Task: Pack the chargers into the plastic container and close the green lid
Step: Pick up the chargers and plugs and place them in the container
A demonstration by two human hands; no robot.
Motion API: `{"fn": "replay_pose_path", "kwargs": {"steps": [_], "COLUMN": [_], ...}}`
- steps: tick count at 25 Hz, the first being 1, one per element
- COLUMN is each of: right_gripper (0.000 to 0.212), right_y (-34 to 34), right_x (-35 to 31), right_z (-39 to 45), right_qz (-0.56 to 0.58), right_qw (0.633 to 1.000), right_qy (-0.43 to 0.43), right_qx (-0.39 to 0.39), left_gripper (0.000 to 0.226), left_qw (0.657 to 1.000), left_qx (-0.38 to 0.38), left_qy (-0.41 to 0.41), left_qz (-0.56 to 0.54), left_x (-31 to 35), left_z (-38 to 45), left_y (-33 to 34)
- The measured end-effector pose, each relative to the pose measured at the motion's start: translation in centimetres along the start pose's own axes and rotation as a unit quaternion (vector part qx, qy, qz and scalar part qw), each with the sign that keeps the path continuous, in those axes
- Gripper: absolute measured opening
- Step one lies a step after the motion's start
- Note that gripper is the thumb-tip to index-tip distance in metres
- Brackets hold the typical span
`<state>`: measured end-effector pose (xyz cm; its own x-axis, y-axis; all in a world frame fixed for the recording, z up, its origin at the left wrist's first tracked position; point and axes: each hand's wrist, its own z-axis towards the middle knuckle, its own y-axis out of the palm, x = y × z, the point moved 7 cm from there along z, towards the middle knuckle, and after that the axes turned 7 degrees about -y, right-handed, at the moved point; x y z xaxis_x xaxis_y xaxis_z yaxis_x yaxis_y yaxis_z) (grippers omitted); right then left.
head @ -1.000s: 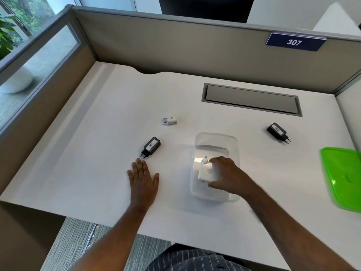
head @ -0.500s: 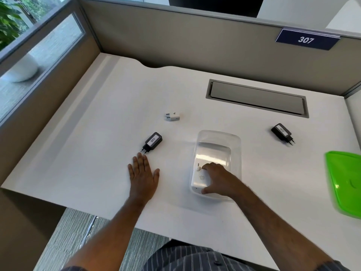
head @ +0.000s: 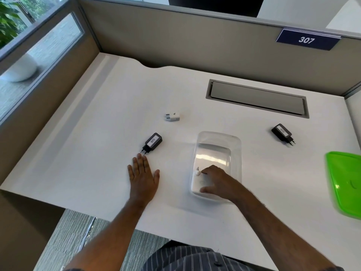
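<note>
A clear plastic container (head: 218,137) stands open on the white desk. My right hand (head: 216,180) reaches into its near end, fingers around a white charger (head: 197,179) that rests on the container floor with its pins up. My left hand (head: 143,176) lies flat and empty on the desk, fingertips just short of a black charger (head: 153,142) with a white label. A small white charger (head: 172,116) lies further back. Another black charger (head: 282,133) lies to the right of the container. The green lid (head: 345,180) lies at the right edge.
A grey cable hatch (head: 257,98) is set into the desk behind the container. Beige partition walls close in the desk at the back and left, with a "307" sign (head: 306,40) at the upper right. The desk's front edge runs just below my wrists.
My right hand has lowered the white charger from above the rim down onto the container floor. The left hand has stayed flat in place.
</note>
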<state>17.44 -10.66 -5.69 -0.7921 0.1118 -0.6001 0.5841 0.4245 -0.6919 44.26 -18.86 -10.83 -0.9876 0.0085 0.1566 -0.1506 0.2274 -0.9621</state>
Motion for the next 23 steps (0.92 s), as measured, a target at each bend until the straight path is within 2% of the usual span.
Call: {"fn": "replay_pose_path", "kwargs": {"steps": [12, 14, 17, 19, 23], "right_gripper": [0.061, 0.054, 0.031, 0.024, 0.022], "right_y": [0.0, -0.6, -2.7, -4.0, -5.5], "right_x": [-0.3, -0.6, -2.0, -3.4, -6.9], "right_z": [0.0, -0.1, -0.1, 0.1, 2.0], "right_qz": [0.009, 0.016, 0.017, 0.016, -0.01], "right_qw": [1.0, 0.999, 0.988, 0.976, 0.963], "right_qy": [0.015, 0.01, -0.029, -0.052, -0.112], "right_qx": [0.004, 0.038, 0.152, 0.21, 0.244], "left_gripper": [0.091, 0.091, 0.088, 0.086, 0.087], "left_qw": [1.0, 1.0, 0.999, 0.999, 0.999], "left_qx": [-0.001, 0.001, 0.02, 0.031, 0.032], "left_qy": [0.005, 0.012, 0.021, 0.014, -0.001], "left_qz": [-0.013, -0.019, -0.035, -0.026, -0.021], "left_x": [-0.1, -0.4, -1.4, -2.3, -4.3], "left_z": [0.0, 0.0, -0.3, -0.2, 0.7], "left_y": [-0.3, -0.4, -0.7, -0.8, -1.1]}}
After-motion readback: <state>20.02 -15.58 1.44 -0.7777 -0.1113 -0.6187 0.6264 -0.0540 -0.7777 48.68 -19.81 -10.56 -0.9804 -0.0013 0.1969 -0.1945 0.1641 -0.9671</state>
